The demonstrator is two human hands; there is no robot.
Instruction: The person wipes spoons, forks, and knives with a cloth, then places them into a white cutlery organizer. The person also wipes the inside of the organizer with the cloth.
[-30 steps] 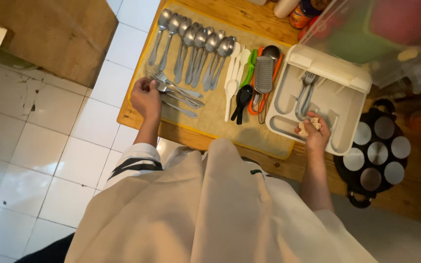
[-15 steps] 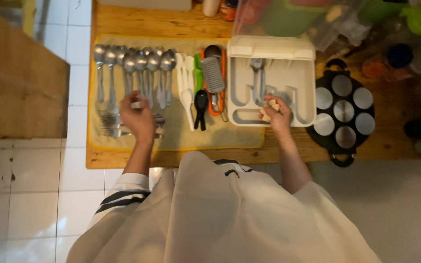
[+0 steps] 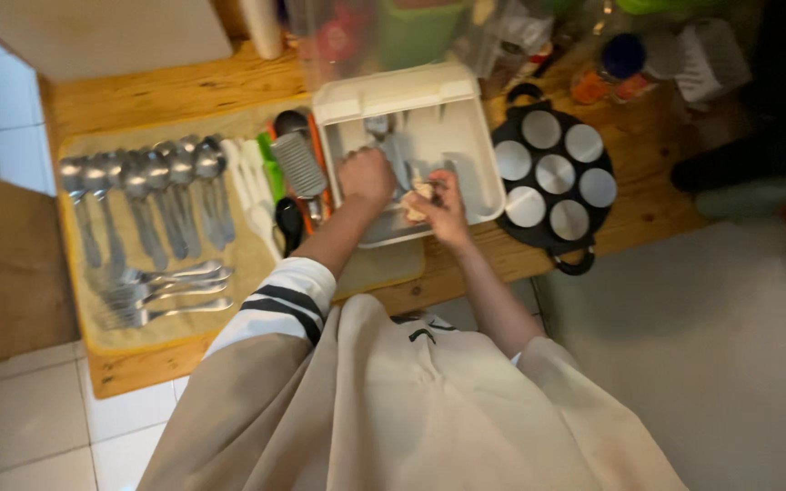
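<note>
Shiny metal spoons [image 3: 143, 195] lie on matt cloth [image 3: 229, 273]; the cutlery tray [image 3: 393, 95] is smooth plastic.

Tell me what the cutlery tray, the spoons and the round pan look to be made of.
Cutlery tray: likely plastic, with a matte cream, moulded look and rounded corners. Spoons: metal, probably steel, silvery and shiny with highlights. Round pan: dark body, possibly cast metal, with pale cups; the blur leaves its finish open.

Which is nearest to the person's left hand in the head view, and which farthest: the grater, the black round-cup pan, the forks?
From the left hand:
1. Grater, just to its left.
2. Black round-cup pan, right, past the white tray.
3. Forks, far lower left on the cloth.
</note>
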